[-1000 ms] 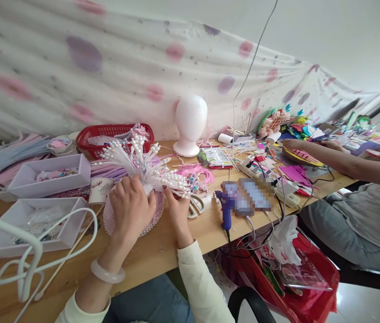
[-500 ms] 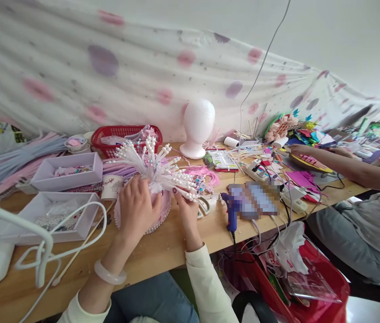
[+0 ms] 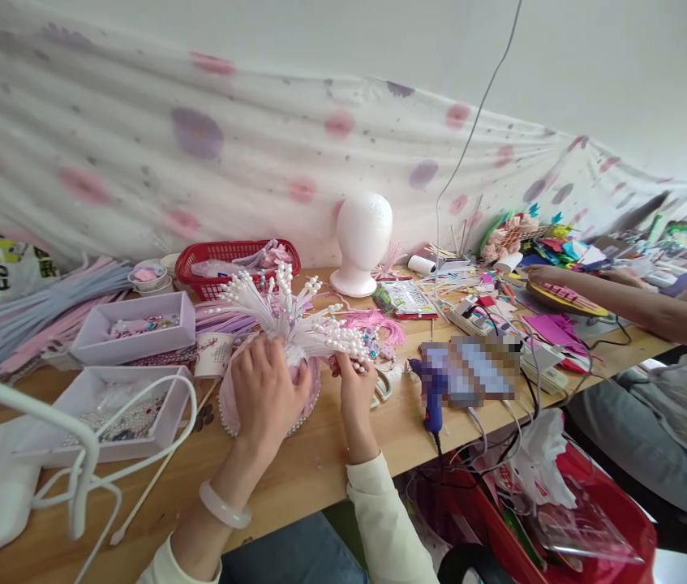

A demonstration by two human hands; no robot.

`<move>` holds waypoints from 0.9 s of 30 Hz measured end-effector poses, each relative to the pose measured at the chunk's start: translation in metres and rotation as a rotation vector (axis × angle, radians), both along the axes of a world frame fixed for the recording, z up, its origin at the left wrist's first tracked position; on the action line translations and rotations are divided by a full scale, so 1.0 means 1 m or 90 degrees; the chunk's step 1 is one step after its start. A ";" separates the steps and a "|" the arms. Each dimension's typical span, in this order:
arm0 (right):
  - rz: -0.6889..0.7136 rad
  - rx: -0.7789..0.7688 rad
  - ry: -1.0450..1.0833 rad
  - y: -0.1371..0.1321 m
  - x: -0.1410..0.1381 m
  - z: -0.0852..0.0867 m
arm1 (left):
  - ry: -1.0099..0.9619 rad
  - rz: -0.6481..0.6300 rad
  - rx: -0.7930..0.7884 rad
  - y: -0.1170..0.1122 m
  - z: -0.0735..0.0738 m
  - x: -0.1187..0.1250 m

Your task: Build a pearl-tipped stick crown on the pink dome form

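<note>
A spray of white pearl-tipped stems fans out above a pink pearl-edged base on the table. My left hand is closed around the gathered lower part of this pearl spray, with its fingers hiding the stems beneath. On the right side of the spray, my right hand pinches at the ends of some pearl strands with thumb and fingers. Scissors lie just beyond my right hand, partly covered by it. Close by sits a small cluster of blue and purple gems.
A white foam head stands at the back near a red basket. Lilac trays of beads and a paper cup are left. A purple glue gun lies right. A co-worker's arm reaches in. A white cable loops in front.
The camera view has shifted slightly, moving everything a little right and down. My right hand's fingers have drawn together on the strands. My left hand keeps its hold.
</note>
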State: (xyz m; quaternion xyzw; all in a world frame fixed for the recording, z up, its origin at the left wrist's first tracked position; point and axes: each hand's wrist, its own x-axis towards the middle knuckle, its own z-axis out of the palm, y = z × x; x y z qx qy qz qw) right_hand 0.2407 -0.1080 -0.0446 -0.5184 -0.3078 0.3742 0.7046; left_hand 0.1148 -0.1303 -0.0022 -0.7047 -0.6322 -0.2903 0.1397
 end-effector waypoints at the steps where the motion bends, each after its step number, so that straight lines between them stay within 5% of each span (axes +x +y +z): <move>1: -0.003 -0.003 -0.001 0.001 0.000 -0.001 | -0.001 0.001 -0.002 0.000 -0.001 0.000; 10: 0.028 -0.015 0.155 -0.029 0.014 -0.016 | -0.050 -0.005 -0.053 -0.003 0.006 0.014; 15: -0.010 -0.038 0.025 -0.058 0.009 -0.032 | -0.186 -0.112 -0.040 -0.015 0.013 0.011; 18: -0.047 0.001 -0.138 -0.070 0.009 -0.032 | -0.349 -0.199 -0.026 -0.016 0.002 -0.009; 21: -0.024 0.023 -0.314 -0.074 0.011 -0.023 | -0.417 -0.183 -0.051 -0.013 -0.021 -0.025; 27: 0.104 0.049 -0.468 -0.065 0.012 -0.011 | -0.460 -0.219 -0.168 -0.027 -0.044 -0.018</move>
